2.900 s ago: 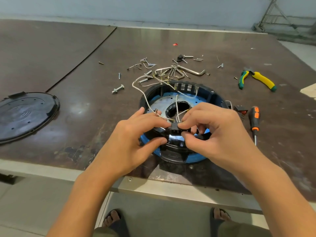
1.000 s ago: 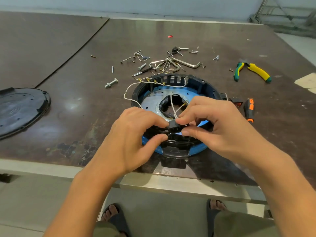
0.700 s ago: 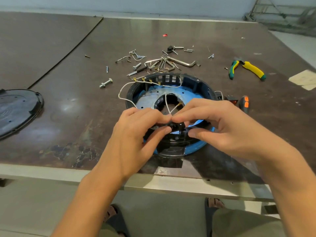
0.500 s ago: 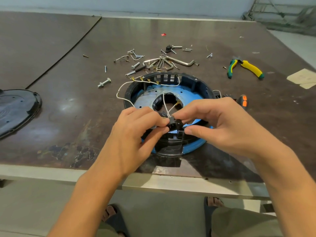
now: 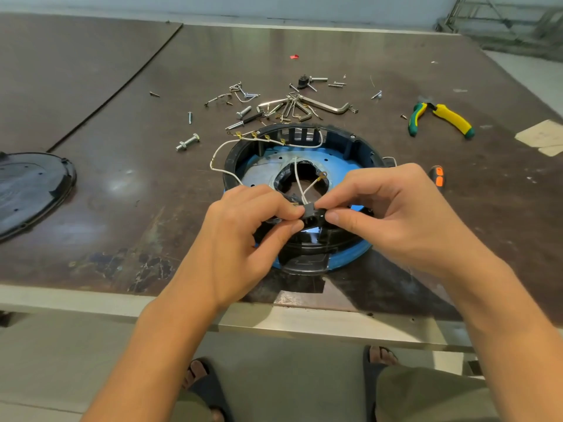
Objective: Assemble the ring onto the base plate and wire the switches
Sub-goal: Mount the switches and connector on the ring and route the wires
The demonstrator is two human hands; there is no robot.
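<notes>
A black plastic ring (image 5: 341, 141) sits on a blue base plate (image 5: 350, 260) near the table's front edge, with a silvery disc and a dark central hole inside. White wires (image 5: 217, 156) with brass terminals run along the ring's far rim and up out of the hole. A small black switch (image 5: 313, 211) is held just above the ring's near side. My left hand (image 5: 243, 233) pinches its left end where a wire terminal meets it, and my right hand (image 5: 393, 214) pinches its right end between thumb and forefinger.
Screws, bolts and hex keys (image 5: 304, 105) lie scattered behind the ring. Green-and-yellow pliers (image 5: 441, 117) lie at the back right. A screwdriver's orange-and-black handle (image 5: 438, 179) peeks out behind my right hand. A black round cover (image 5: 27, 187) rests at the left edge.
My hands have stayed over the ring's near side, pinching the switch, with the fingers shifting slightly. The head camera has drifted, so the scene sits a little differently in view.
</notes>
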